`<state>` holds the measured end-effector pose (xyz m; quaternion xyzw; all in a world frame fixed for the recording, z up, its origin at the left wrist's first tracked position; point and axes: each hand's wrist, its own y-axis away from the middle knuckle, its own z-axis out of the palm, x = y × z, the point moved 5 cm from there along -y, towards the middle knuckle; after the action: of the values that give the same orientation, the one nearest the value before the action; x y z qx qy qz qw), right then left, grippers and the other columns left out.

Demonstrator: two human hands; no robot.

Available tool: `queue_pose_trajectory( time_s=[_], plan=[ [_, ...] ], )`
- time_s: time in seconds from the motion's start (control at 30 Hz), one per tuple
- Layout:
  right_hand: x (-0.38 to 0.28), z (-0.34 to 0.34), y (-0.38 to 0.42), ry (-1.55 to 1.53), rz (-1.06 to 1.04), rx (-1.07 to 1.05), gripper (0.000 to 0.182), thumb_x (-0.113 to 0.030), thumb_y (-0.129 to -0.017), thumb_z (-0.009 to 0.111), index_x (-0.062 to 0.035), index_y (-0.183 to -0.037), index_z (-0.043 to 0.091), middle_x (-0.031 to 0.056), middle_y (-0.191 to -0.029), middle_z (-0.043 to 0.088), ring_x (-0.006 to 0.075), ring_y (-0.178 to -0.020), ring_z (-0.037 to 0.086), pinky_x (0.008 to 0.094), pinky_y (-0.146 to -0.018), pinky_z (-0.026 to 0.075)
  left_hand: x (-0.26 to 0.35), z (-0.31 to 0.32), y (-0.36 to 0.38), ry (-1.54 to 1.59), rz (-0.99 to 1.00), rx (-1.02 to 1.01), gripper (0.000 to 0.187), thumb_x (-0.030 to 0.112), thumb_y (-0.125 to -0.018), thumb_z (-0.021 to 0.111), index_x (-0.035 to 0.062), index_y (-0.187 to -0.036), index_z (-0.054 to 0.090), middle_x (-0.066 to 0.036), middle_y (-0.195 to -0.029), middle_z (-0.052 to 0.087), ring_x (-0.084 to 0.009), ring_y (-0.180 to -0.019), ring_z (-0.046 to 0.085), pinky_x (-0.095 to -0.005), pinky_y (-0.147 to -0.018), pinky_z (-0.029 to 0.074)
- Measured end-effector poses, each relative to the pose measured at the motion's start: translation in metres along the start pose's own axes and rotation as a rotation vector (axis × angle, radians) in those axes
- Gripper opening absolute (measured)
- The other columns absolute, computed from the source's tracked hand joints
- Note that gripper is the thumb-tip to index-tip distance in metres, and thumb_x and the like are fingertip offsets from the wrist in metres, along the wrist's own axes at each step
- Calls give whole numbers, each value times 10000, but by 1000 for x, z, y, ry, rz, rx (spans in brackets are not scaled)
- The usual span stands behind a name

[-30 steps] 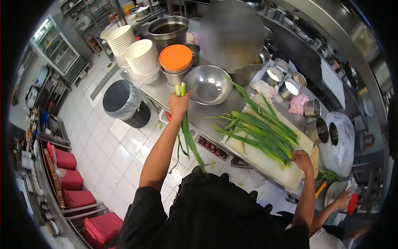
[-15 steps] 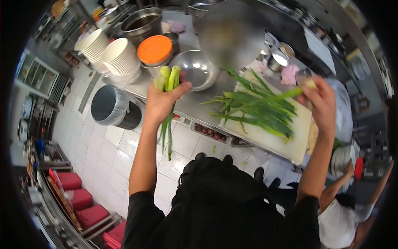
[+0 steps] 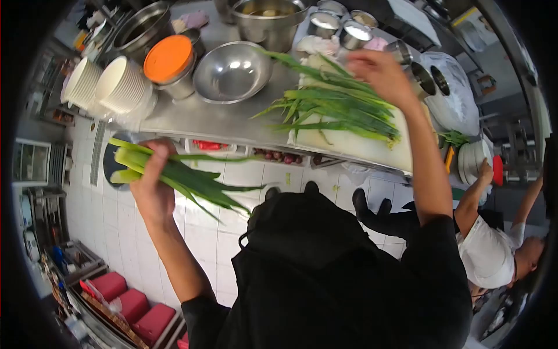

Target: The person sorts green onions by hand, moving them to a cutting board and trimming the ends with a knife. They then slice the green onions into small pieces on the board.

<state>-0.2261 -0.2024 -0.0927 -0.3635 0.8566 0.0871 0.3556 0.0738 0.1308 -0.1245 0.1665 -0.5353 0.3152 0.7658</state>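
Note:
My left hand (image 3: 154, 183) is closed around a small bunch of green onions (image 3: 195, 179), held out over the floor on the left. Their pale stalk ends point left and the green leaves trail right. My right hand (image 3: 381, 75) is over the far right end of a pile of green onions (image 3: 334, 110); its fingers are blurred, so whether anything is in them does not show. The pile lies across a white cutting board (image 3: 401, 152) on the steel counter, leaf ends hanging past the board's left side.
A steel bowl (image 3: 232, 72) stands left of the board, beside an orange-lidded container (image 3: 168, 58) and stacked white tubs (image 3: 119, 81). Behind is a large pot (image 3: 267, 26). A dark bin (image 3: 113, 163) stands below. At right, another person (image 3: 488, 250) handles stacked plates (image 3: 469, 163).
My left hand has moved left and down with its bunch, tipping it sideways. My right hand has moved to the pile's far end; the single stalk it held no longer shows. The view has shifted.

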Motion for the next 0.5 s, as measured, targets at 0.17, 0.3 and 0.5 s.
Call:
queue_pose_trajectory(
  time_s=[0.17,0.3,0.5],
  plan=[
    [90,1,56,-172,292,-44,263,-63,-898,660,38,-1140,669,45,-889,684,92,-783,611,237,-721,499,5,-28,-4,285,14,-14,102,138,-951,607,59,-1004,568,-92,-944,590,-246,-983,566,-467,-1004,415],
    [74,27,84,-292,312,-68,276,-38,-892,676,49,-1154,662,45,-914,685,98,-817,616,230,-756,499,-2,-23,-13,377,9,-14,95,114,-937,607,66,-1010,570,-82,-884,583,-244,-915,561,-441,-938,432],
    [69,36,103,-253,326,-32,247,-57,-893,685,29,-1125,686,71,-969,712,111,-808,623,241,-769,507,-11,-7,-23,411,-10,-35,104,138,-952,599,89,-1025,544,-62,-864,554,-213,-873,536,-410,-892,436]
  ],
)
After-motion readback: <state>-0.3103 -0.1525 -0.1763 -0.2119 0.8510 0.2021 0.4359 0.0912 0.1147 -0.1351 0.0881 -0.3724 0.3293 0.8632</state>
